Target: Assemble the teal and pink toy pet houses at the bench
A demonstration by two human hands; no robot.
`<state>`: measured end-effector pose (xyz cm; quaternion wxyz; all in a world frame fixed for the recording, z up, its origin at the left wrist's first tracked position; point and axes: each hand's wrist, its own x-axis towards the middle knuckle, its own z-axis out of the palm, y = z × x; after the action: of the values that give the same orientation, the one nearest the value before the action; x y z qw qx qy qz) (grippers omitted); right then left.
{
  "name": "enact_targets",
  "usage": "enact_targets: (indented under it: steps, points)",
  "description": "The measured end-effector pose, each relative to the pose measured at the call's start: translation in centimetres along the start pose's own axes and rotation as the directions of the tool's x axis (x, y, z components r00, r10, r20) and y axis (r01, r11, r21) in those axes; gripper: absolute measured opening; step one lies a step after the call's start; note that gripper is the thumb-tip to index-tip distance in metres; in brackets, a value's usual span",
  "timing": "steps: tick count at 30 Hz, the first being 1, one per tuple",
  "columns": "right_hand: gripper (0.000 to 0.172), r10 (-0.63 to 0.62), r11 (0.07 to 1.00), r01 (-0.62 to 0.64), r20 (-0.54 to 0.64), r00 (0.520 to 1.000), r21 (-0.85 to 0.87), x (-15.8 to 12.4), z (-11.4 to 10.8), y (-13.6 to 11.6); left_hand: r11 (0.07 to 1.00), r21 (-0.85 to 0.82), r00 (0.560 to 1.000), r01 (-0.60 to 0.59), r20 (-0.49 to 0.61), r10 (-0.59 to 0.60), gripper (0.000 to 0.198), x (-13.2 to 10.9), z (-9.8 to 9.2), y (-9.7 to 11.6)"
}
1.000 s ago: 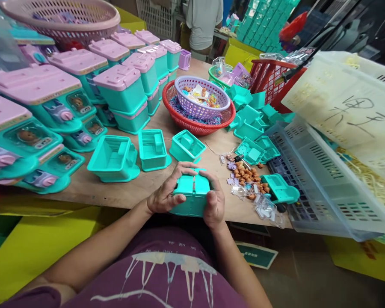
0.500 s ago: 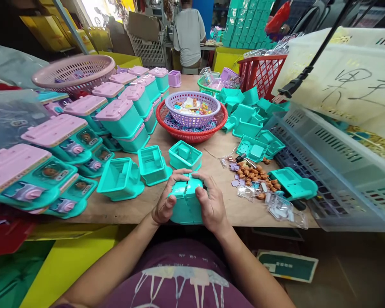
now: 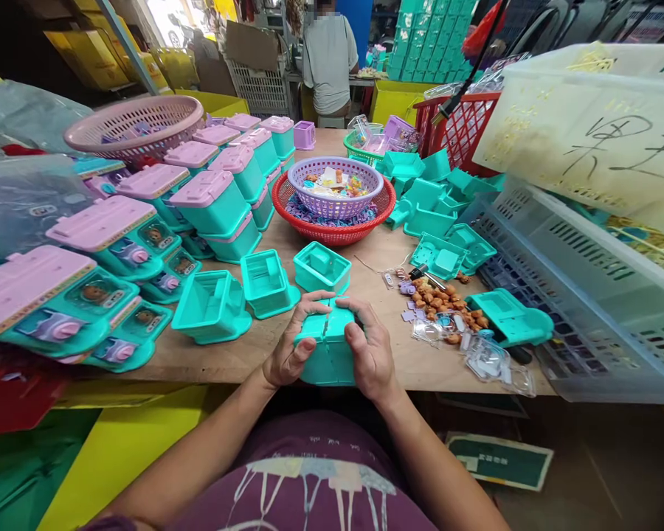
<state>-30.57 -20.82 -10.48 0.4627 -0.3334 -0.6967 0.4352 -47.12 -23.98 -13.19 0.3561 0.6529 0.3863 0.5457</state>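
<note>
At the near edge of the wooden table [image 3: 210, 354] I hold a teal plastic toy housing [image 3: 327, 346] made of two halves pressed together. My left hand [image 3: 292, 346] grips its left half, fingers curled over the top. My right hand [image 3: 368, 346] grips the right half the same way. Just beyond stand three open teal shells [image 3: 265, 284]. To the right of my hands lies a scatter of small brown figures [image 3: 440, 302] and clear plastic pieces [image 3: 490, 365].
Finished teal toys with pink lids [image 3: 144, 214] are stacked along the left. A purple basket [image 3: 335, 181] sits inside a red one [image 3: 332, 221] mid-table. Loose teal parts [image 3: 426, 199], a red crate [image 3: 454, 125] and clear crates [image 3: 581, 280] fill the right. A person [image 3: 326, 59] stands at the back.
The view has lifted, so more of the room behind shows. My hands have shifted from the sides of the teal housing to its top, pressing the two halves together.
</note>
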Motion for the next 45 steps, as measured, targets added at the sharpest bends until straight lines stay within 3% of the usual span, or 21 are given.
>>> enact_targets:
  steps: [11, 22, 34, 37, 42, 45]
  points:
    - [0.041, -0.038, 0.998, 0.042, 0.111, 0.993, -0.037, 0.4, -0.5, -0.4, 0.999, 0.035, 0.999, -0.038, -0.024, 0.039, 0.055, 0.1, 0.3, 0.2]
    - [0.035, -0.012, 0.998, 0.009, 0.034, 0.999, 0.065, 0.0, -0.4, 0.5, 0.99, 0.096, 0.994, -0.105, 0.01, 0.104, 0.037, 0.0, 0.4, 0.6]
    - [0.04, -0.063, 0.993, 0.066, 0.03, 0.998, -0.101, -0.7, -0.2, 0.2, 0.983, 0.14, 0.991, -0.117, 0.082, 0.106, 0.04, 0.2, 0.3, 1.4]
    - [0.042, -0.064, 0.991, 0.061, -0.025, 0.998, -0.119, -1.1, 0.1, 0.8, 0.968, 0.224, 0.989, -0.116, 0.115, 0.092, 0.049, 0.8, 0.1, 1.2]
    - [0.057, 0.016, 0.986, -0.063, -0.297, 0.955, -0.151, -1.8, 1.1, 1.9, 0.884, 0.467, 0.998, -0.007, -0.045, 0.032, 0.082, 1.3, 1.2, 1.1]
    - [0.067, 0.034, 0.973, -0.098, -0.291, 0.956, -0.207, -2.1, 1.2, 2.0, 0.819, 0.574, 0.999, -0.009, -0.032, 0.033, 0.097, 0.6, 2.3, 1.4]
